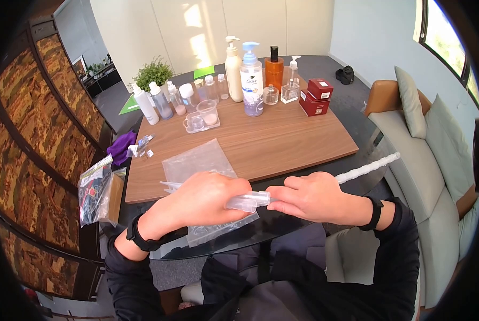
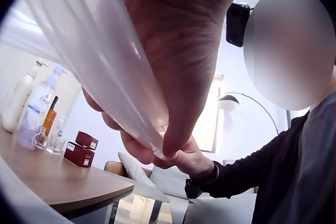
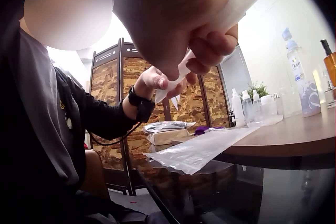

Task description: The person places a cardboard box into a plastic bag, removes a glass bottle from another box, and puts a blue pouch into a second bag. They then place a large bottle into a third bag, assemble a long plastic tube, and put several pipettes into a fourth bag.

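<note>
My left hand (image 1: 210, 195) grips translucent plastic tube-like pieces (image 1: 242, 203). Their ends stick out toward the right hand, and pointed clear tips (image 1: 169, 185) show beyond its far side. In the left wrist view the translucent plastic (image 2: 105, 50) runs along the palm, narrowing toward the fingertips. My right hand (image 1: 317, 197) meets the left in front of the body, thumb and fingers closed around a long whitish rod. The rod's ribbed length (image 1: 368, 167) extends out to the right. A clear plastic bag (image 1: 199, 159) lies partly under the left hand on the board.
Pump bottles (image 1: 251, 85), small bottles (image 1: 159, 101) and red boxes (image 1: 315, 99) line the back of the wooden board (image 1: 287, 134). Small clear containers (image 1: 202, 120) stand before them. A filled zip bag (image 1: 97, 192) lies at left. A sofa (image 1: 410, 144) is at right.
</note>
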The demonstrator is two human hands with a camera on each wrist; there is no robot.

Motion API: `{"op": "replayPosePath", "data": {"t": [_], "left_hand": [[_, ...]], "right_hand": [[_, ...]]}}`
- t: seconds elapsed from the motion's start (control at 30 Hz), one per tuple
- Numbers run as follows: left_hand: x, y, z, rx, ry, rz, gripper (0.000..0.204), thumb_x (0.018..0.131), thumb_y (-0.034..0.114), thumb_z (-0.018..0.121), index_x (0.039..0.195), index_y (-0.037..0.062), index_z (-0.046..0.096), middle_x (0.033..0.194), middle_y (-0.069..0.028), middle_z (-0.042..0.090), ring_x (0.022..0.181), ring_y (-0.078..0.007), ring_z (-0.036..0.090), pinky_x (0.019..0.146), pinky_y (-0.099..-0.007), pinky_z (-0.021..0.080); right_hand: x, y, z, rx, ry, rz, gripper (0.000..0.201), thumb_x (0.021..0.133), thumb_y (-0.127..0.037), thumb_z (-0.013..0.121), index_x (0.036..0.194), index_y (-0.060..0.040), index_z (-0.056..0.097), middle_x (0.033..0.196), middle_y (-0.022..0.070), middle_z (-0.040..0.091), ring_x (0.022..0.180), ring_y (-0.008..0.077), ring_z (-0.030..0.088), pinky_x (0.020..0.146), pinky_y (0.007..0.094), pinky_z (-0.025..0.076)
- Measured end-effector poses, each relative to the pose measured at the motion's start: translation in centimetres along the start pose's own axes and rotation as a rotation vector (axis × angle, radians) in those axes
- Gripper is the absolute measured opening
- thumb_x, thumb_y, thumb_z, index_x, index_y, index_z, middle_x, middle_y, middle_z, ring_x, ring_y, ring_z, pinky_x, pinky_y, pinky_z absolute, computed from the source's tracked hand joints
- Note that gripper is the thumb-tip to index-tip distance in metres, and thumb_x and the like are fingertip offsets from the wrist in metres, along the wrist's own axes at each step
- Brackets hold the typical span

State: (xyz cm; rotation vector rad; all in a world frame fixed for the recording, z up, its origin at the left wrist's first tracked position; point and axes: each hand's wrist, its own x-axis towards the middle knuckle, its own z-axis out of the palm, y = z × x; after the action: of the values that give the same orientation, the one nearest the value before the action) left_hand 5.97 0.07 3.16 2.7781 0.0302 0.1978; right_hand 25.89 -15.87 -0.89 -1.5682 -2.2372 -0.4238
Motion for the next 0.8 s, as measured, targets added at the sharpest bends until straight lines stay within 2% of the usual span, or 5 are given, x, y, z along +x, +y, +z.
{"op": "replayPosePath", "data": {"t": [0.3,0.47,0.57,0.73,0.8], "left_hand": [[-1.3,-1.3,-1.4,0.027,0.077,-0.07,0.029,0.079,0.029,0.076,0.095,0.0064,0.067,0.075,-0.0145,0.065,0.072,-0.0348,0.063,0.06,-0.0403,0.049],[-1.8,-1.9,-3.0,-0.003,0.275,-0.108,0.028,0.079,0.019,0.078,0.098,0.0028,0.066,0.074,-0.0115,0.064,0.066,-0.024,0.064,0.06,-0.0334,0.049],[-1.4,-1.5,-3.6,-0.158,0.382,-0.168,0.03,0.082,0.022,0.076,0.102,0.0031,0.064,0.081,-0.0115,0.066,0.073,-0.023,0.065,0.064,-0.0319,0.05],[-0.4,-3.2,-3.0,-0.48,0.614,-0.196,0.031,0.086,0.021,0.074,0.107,0.0029,0.062,0.083,-0.0032,0.064,0.077,-0.0086,0.06,0.067,-0.0271,0.049],[0.0,-3.8,-3.0,-0.575,0.698,-0.184,0.028,0.09,0.02,0.07,0.109,0.0032,0.059,0.083,-0.002,0.064,0.078,-0.0067,0.06,0.07,-0.0254,0.049]], "right_hand": [[-1.2,2.1,-0.2,0.031,-0.039,0.186,0.032,0.086,-0.042,0.065,0.103,-0.0147,0.065,0.071,0.0057,0.064,0.063,0.0249,0.066,0.053,0.0359,0.051],[-0.6,2.5,-3.5,0.199,-0.072,0.42,0.025,0.085,-0.028,0.069,0.106,-0.0147,0.065,0.076,0.0053,0.067,0.063,0.0238,0.066,0.055,0.0362,0.051],[-0.1,3.1,-4.1,0.366,0.112,0.455,0.026,0.085,-0.025,0.07,0.109,-0.0144,0.066,0.075,0.006,0.066,0.064,0.0239,0.065,0.056,0.0351,0.05],[1.0,4.0,-5.2,0.707,0.185,0.603,0.023,0.092,-0.018,0.065,0.11,-0.0051,0.065,0.066,-0.0056,0.047,0.056,0.0023,0.037,0.052,0.0227,0.033],[1.2,4.5,-5.0,0.728,0.229,0.604,0.021,0.093,-0.019,0.064,0.108,-0.0049,0.065,0.066,-0.0061,0.047,0.057,0.0023,0.038,0.052,0.0224,0.034]]}}
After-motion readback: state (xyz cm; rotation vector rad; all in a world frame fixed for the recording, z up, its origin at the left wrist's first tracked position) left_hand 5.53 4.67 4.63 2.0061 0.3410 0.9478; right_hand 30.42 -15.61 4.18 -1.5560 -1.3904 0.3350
